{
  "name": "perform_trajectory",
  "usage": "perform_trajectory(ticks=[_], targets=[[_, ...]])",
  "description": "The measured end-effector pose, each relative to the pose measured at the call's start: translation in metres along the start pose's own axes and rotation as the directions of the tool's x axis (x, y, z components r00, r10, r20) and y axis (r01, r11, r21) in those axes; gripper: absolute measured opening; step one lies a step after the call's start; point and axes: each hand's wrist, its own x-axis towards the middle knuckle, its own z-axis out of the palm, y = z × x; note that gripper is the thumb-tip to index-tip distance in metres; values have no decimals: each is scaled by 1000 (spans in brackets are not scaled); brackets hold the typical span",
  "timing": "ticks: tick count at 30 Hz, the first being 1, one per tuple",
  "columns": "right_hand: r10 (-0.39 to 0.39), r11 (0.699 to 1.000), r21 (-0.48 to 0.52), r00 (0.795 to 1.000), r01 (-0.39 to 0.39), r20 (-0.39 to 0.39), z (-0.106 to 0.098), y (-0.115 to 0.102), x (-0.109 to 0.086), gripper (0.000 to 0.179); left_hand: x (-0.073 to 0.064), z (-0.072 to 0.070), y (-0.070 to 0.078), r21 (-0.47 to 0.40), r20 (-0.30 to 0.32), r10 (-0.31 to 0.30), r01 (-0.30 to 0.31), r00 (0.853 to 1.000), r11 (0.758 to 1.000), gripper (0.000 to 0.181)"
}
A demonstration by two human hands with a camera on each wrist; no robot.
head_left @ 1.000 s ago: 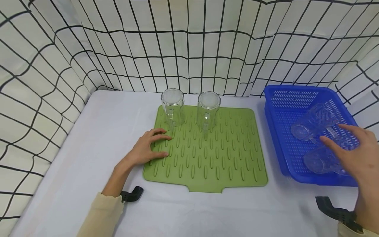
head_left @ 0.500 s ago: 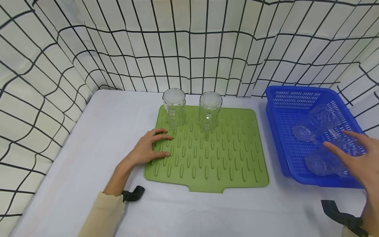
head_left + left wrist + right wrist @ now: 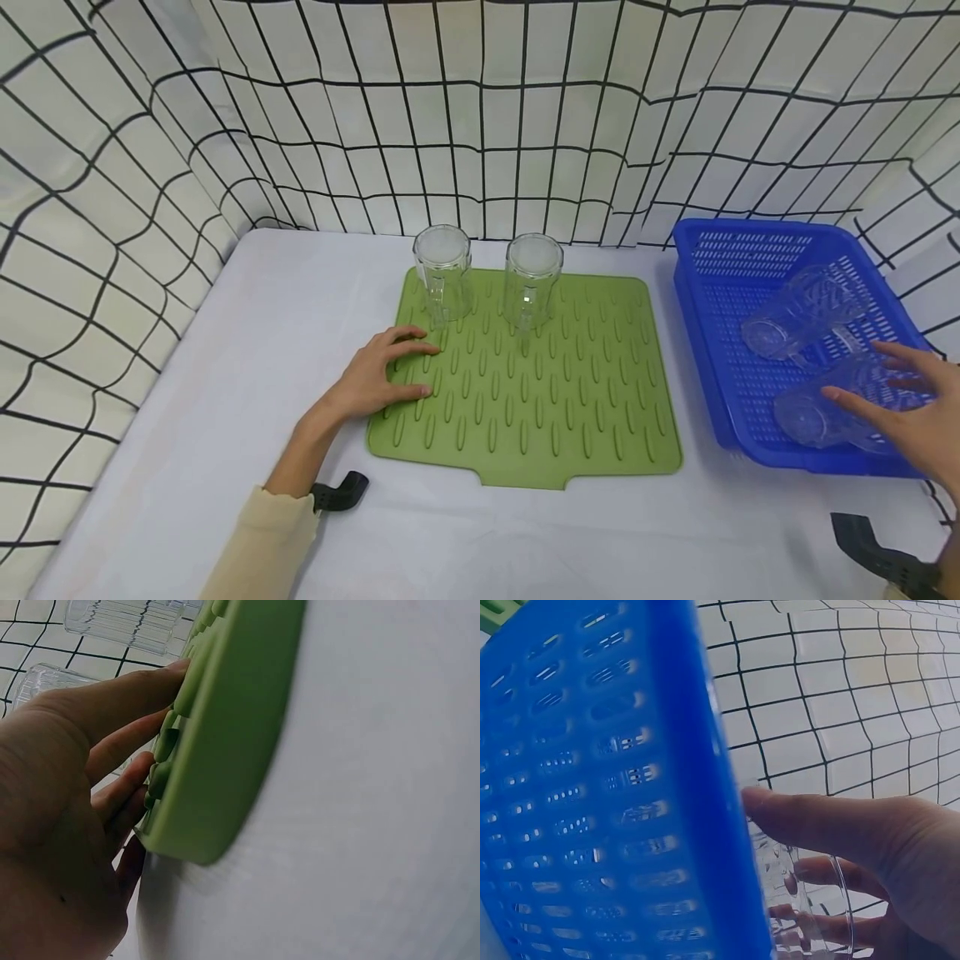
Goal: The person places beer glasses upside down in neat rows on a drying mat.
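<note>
My left hand [image 3: 378, 375] rests on the left edge of a green ribbed drying mat [image 3: 525, 400], thumb and fingers spread over its ridges. Beyond its fingertips, two clear glass mugs stand upside down at the mat's back: a left mug [image 3: 442, 271] and a right mug [image 3: 532, 279]. My right hand [image 3: 918, 408] reaches over the blue basket [image 3: 701, 333], thumb and fingers spread about the near glass mug [image 3: 806, 417], which lies on its side. In the right wrist view, fingers show through this mug's clear wall [image 3: 784, 934]. Another mug [image 3: 776, 329] lies farther back in the basket.
White cloth [image 3: 262, 317] covers the table. A black wire grid [image 3: 480, 150] backed by white cloth rises behind and on both sides. The basket stands at the mat's right, with a strip of cloth between them. Black camera mounts [image 3: 341, 492] sit on both wrists.
My right hand has moved right and toward me, lowering about the near mug in the basket. The left hand stays on the mat's edge. The whole view has shifted slightly.
</note>
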Motion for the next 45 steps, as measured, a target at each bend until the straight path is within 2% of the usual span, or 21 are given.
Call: perform_trajectory(ticks=[4,11,15,20,26,29,33,34,36,38,41,45], targets=[[-33,999,27,999,34,-24,10,23,8,83,0,1,0,-2,-1,4,-4,1000,1000,54],[1,996,92,995,8,-99,39,84,27,81,1,1,-1,1,5,-4,4,1000,1000,54],[18,993,115,994,-6,-104,45,92,33,81,1,1,-1,0,1,-2,2,1000,1000,54],[43,994,106,993,-31,-106,38,72,29,78,1,1,0,-3,1,-3,3,1000,1000,54],[67,990,130,987,-49,-146,29,48,22,75,1,0,1,0,0,-15,15,1000,1000,54],[89,988,142,983,-66,-163,21,25,15,71,1,0,1,-3,3,-21,21,1000,1000,54],[147,976,185,973,-114,-176,5,-20,4,66,2,0,0,0,1,-18,18,1000,1000,54],[155,973,197,971,-119,-182,5,-23,4,66,2,0,0,-1,1,-18,18,1000,1000,54],[208,960,223,965,-170,-162,-1,-42,-1,64,2,0,-1,-1,1,-20,20,1000,1000,54],[247,951,223,958,-212,-143,-3,-50,-2,64,1,1,-2,-1,1,-22,22,1000,1000,53],[283,945,200,954,-260,-96,-4,-57,-3,65,1,2,-3,2,0,-21,21,1000,1000,53],[287,944,188,957,-273,-51,-4,-61,-3,69,1,2,-3,5,-4,-18,18,1000,1000,53]])
